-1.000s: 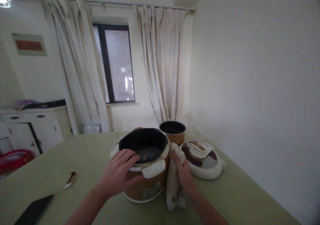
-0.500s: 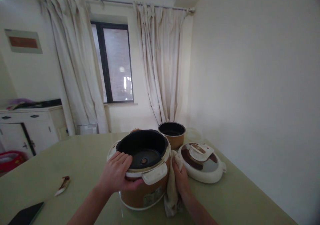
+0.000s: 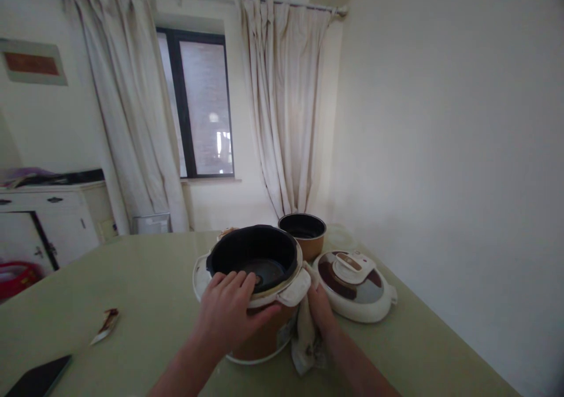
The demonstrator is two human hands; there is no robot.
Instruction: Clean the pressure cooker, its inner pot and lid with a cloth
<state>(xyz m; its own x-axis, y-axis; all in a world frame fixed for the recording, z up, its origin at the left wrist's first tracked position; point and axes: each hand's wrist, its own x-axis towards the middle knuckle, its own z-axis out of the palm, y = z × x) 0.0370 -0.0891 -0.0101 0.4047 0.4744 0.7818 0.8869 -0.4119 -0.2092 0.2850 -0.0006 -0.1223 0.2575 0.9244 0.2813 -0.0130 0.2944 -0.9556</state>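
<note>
An electric cooker body [image 3: 264,332], brown with a white rim and a black hollow inside, stands lidless on the table. My left hand [image 3: 231,309] grips its near rim, fingers hooked over the edge and thumb along the outside. A white side handle [image 3: 294,288] sticks out just right of that hand. My right hand [image 3: 321,309] is closed on a pale, stained cloth [image 3: 305,332] against the cooker's right side. The cloth's lower end hangs to the tabletop, and part of it is hidden by my fingers.
Right of the cooker lies its white-and-brown lid [image 3: 359,285]. Behind stands an inner pot [image 3: 311,247], near the wall [image 3: 440,150]. On the left of the green table [image 3: 154,279] are a brown-and-white scrap [image 3: 106,325] and a dark flat device [image 3: 39,376].
The cooker has turned, its near handle swinging to the right. My left hand has moved right along with the rim. My right hand still holds the cloth at the cooker's side.
</note>
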